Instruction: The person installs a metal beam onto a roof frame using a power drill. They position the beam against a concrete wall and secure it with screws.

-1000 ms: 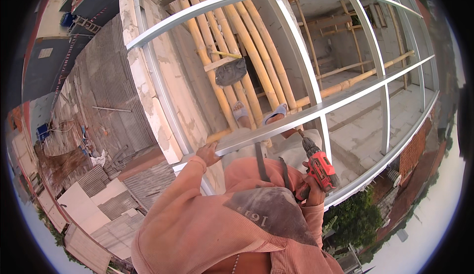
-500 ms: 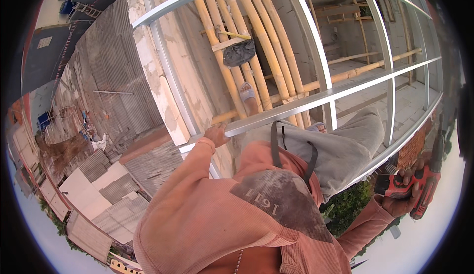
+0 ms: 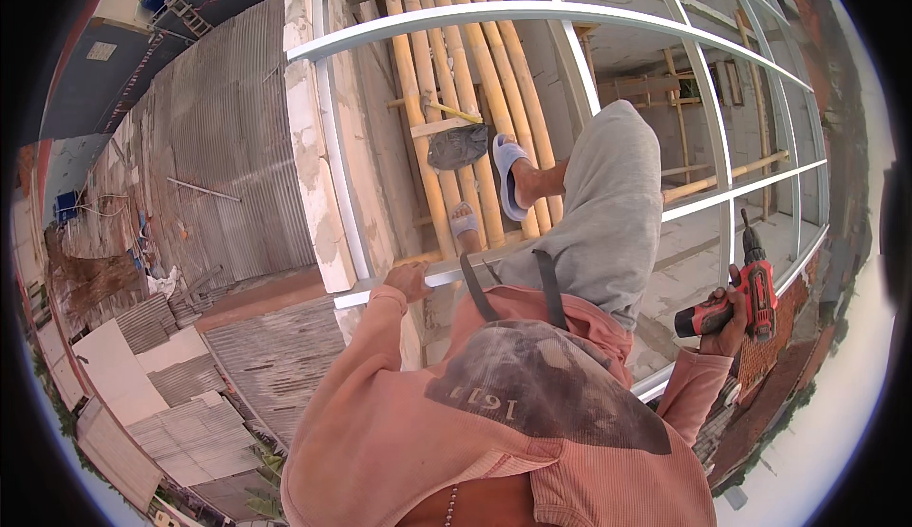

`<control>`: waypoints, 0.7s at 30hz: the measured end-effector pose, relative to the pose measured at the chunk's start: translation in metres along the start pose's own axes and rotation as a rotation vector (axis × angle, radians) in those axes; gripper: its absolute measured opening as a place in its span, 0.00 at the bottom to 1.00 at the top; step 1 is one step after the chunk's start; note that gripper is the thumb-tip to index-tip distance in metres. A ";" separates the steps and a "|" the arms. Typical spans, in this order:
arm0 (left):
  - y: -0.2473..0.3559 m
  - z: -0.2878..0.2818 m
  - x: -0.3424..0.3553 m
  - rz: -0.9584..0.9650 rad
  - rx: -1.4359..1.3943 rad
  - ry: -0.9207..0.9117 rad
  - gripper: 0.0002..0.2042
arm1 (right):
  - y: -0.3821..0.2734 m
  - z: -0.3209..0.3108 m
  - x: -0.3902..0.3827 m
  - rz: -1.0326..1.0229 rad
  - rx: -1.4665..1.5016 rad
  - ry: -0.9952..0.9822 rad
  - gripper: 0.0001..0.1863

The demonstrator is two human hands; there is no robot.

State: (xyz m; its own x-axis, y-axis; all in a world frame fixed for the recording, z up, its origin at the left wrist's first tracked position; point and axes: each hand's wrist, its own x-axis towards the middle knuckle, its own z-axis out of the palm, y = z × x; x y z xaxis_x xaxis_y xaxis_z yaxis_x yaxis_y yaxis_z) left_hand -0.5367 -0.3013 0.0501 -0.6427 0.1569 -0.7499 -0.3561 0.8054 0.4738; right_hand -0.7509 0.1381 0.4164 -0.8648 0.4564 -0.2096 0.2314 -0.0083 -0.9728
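My left hand (image 3: 408, 281) is closed around a silver metal beam (image 3: 448, 275) near the wall's corner. In my right hand (image 3: 726, 326), held out to the side, is a red and black cordless drill (image 3: 761, 301), its bit pointing away toward the frame. My raised leg in grey trousers (image 3: 608, 185) bends across the metal frame. One slippered foot (image 3: 513, 176) hovers at or over the bamboo poles (image 3: 494, 71), and the other foot (image 3: 463, 220) is lower down at the poles. Whether the raised foot touches them I cannot tell.
Silver channels form an open grid, with another crossbar (image 3: 427, 22) farther off. A black plastic bag (image 3: 457, 148) and a yellow strip (image 3: 454, 111) lie on the bamboo. Far below on the left are corrugated roofs (image 3: 223, 138). A block wall (image 3: 318, 166) runs alongside.
My right leg has swung over the beam toward the bamboo. My right hand has brought the drill inward and turned its bit upward in view. The left hand still grips the beam.
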 end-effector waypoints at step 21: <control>0.014 0.044 -0.029 -0.613 0.119 0.265 0.46 | 0.186 0.248 0.131 0.306 -0.634 -0.920 0.14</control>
State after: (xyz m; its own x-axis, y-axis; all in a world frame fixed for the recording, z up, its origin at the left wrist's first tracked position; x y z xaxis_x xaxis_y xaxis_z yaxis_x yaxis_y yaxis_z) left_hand -0.4932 -0.2693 0.0587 -0.4980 -0.4815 -0.7212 -0.6421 0.7638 -0.0665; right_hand -0.9320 -0.0243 0.1839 -0.6712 -0.3093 -0.6736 0.4439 0.5600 -0.6995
